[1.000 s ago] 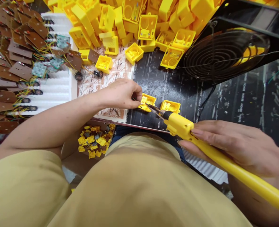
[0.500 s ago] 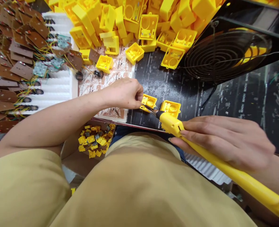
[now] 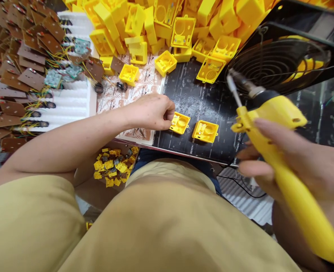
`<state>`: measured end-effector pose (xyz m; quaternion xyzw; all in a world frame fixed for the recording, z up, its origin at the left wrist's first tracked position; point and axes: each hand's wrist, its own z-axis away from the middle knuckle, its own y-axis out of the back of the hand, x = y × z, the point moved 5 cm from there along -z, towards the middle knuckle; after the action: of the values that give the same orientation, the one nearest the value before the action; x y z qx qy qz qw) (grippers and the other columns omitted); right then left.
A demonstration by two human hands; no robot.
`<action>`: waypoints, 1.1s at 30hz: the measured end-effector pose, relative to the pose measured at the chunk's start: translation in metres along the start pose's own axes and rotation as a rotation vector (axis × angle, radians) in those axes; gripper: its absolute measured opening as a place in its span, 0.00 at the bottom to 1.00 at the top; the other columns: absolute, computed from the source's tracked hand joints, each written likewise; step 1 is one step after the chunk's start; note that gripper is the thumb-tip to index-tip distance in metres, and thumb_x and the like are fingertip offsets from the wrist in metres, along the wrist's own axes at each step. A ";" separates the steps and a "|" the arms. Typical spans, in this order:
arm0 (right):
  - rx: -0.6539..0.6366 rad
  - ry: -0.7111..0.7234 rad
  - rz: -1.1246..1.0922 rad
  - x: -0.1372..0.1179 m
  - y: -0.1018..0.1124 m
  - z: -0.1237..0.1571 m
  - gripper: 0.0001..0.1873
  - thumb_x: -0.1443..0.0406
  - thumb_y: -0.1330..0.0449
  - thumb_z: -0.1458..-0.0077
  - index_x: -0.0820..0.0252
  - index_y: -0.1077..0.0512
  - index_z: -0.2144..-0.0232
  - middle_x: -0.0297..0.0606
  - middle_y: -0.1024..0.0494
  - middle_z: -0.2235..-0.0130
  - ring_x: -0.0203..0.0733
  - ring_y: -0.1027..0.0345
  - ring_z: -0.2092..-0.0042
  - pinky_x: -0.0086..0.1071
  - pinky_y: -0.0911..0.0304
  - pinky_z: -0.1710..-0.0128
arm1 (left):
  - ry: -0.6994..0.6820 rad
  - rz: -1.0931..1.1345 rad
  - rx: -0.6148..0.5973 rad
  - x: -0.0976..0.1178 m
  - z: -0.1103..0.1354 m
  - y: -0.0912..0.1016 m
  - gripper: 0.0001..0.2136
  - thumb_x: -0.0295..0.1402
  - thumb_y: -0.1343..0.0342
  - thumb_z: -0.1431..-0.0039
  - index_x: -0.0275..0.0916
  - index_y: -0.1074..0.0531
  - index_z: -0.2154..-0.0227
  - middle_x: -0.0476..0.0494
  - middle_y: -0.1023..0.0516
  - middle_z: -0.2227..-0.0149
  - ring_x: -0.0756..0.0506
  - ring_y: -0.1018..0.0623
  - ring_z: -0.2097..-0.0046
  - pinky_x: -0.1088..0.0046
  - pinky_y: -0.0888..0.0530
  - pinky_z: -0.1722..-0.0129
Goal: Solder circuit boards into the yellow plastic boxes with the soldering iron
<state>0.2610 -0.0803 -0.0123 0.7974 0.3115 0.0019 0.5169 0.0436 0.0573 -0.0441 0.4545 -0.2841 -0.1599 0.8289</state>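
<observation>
My left hand (image 3: 155,111) is closed, thumb and fingers pinched at the left edge of a small open yellow plastic case (image 3: 180,124) on the black bench. The fingers cover that edge of the case, and anything finer between them is hidden. A second yellow case (image 3: 205,131), open side up, lies just to its right. My right hand (image 3: 297,158), a little blurred, is wrapped round a yellow soldering gun (image 3: 280,107). The gun's metal tip and thin feed tube point up and left, above the bench and in front of the fan, apart from both cases.
A heap of yellow cases (image 3: 144,22) fills the back. At right stands a black fan (image 3: 268,56) with a wire guard. Brown circuit boards (image 3: 28,49) with wires pile up on white ridged foam (image 3: 70,104) at left. Below the bench edge, a box holds small yellow pieces (image 3: 108,165).
My right hand has lifted the soldering gun away from the left case, up and to the right, and turned it. My left hand stays at the case.
</observation>
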 end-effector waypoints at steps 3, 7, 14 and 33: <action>-0.025 0.155 0.034 -0.004 -0.013 -0.009 0.12 0.65 0.35 0.34 0.57 0.26 0.49 0.28 0.23 0.71 0.32 0.29 0.74 0.27 0.36 0.69 | -0.067 -0.013 0.095 -0.003 0.009 -0.001 0.14 0.30 0.41 0.45 0.38 0.22 0.55 0.41 0.17 0.55 0.39 0.17 0.54 0.63 0.24 0.52; -0.005 0.191 0.037 0.013 -0.038 -0.007 0.17 0.57 0.33 0.35 0.57 0.28 0.50 0.36 0.19 0.64 0.40 0.25 0.66 0.32 0.30 0.64 | -0.353 -0.028 0.280 0.009 0.023 -0.018 0.30 0.36 0.39 0.39 0.35 0.36 0.34 0.29 0.31 0.31 0.34 0.27 0.33 0.57 0.29 0.37; 0.019 0.226 0.011 0.016 -0.074 -0.004 0.15 0.61 0.36 0.32 0.59 0.32 0.48 0.38 0.19 0.62 0.42 0.23 0.65 0.32 0.28 0.65 | -0.166 -0.353 0.091 0.011 0.034 -0.019 0.26 0.40 0.41 0.32 0.38 0.32 0.34 0.34 0.20 0.43 0.34 0.21 0.44 0.54 0.27 0.44; 0.085 0.127 -0.020 0.034 -0.062 0.010 0.36 0.67 0.27 0.45 0.53 0.33 0.37 0.48 0.17 0.50 0.50 0.20 0.64 0.39 0.24 0.63 | -0.391 -0.287 0.131 0.056 0.007 -0.027 0.21 0.35 0.43 0.31 0.35 0.28 0.38 0.32 0.19 0.44 0.35 0.22 0.43 0.58 0.31 0.45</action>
<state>0.2607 -0.0545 -0.0787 0.8139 0.3514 0.0342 0.4615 0.0829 0.0090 -0.0459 0.5034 -0.3815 -0.3420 0.6958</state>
